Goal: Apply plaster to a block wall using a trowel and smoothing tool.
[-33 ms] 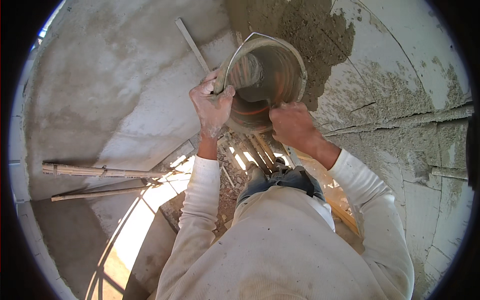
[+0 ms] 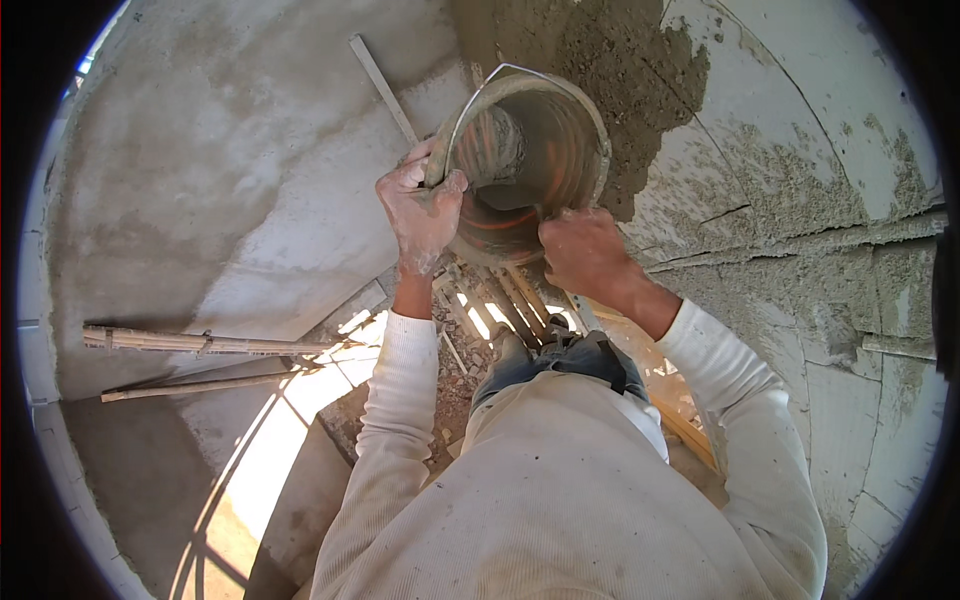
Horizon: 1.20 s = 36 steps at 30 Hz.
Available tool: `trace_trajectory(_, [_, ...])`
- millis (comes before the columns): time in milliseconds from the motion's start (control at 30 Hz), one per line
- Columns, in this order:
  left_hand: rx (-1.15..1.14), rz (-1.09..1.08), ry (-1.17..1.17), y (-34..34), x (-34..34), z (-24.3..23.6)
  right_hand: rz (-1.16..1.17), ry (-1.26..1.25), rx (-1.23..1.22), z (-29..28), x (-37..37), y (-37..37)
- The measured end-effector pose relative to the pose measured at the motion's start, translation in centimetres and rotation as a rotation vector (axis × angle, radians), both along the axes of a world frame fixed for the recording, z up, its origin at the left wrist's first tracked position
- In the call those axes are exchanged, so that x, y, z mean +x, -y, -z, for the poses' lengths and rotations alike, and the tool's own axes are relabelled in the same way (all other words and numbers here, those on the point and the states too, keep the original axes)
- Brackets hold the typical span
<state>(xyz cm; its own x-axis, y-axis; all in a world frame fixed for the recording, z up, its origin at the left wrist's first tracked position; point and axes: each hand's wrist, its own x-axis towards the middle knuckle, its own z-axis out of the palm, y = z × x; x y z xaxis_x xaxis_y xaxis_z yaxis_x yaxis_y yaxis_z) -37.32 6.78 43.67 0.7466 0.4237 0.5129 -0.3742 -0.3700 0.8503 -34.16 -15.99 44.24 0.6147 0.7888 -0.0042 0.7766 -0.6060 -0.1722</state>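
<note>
A mortar-smeared bucket (image 2: 575, 140) with orange showing through its inner wall is tilted with its mouth toward me. Its wire handle (image 2: 515, 67) stands over the far rim. My left hand (image 2: 422, 212) is closed on the bucket's left rim, thumb toward the opening. At the near right rim, my right hand (image 2: 587, 250) is closed in a fist. A flat grey blade (image 2: 508, 192), which looks like a trowel's, reaches from this fist into the bucket; its grip is hidden by the fingers. Grey mortar coats the inside of the bucket.
Wet dark mortar (image 2: 630, 90) covers part of the block wall (image 2: 840, 420). A metal straightedge (image 2: 382, 85) leans at the far left. Bundled poles (image 2: 200, 341) lie at left. Below are wooden slats (image 2: 515, 300) and rubble (image 2: 450, 400) by my feet.
The bucket and my left hand have shifted very slightly left. Both hands keep their hold.
</note>
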Motion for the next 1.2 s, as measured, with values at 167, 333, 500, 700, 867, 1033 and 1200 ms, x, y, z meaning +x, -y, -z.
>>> trace_trajectory(167, [-0.037,0.020,-0.066,0.6,-0.2,-0.6,0.143,0.011,0.135,-1.8,1.2,-1.1])
trace_trajectory(333, [0.060,-0.028,-0.017,-0.1,0.1,0.7,-0.096,0.054,0.006,0.5,0.4,0.2])
trace_trajectory(500, [0.006,-0.017,-0.045,0.7,0.0,0.5,0.201,0.132,0.033,-2.5,2.8,-1.0])
trace_trajectory(700, [0.102,-0.056,0.043,0.7,-0.2,0.4,0.141,-0.006,0.048,1.0,0.7,-0.3])
trace_trajectory(867, [0.094,-0.008,0.047,1.0,-0.1,0.2,0.152,0.114,0.136,0.7,1.0,0.0])
trace_trajectory(1033, [0.228,-0.069,0.015,1.1,-0.5,-0.1,0.120,0.207,0.051,-2.4,1.3,-0.4])
trace_trajectory(1200, [0.228,0.030,0.073,2.0,-0.4,-2.3,0.171,0.229,-0.045,-4.5,3.6,-2.3])
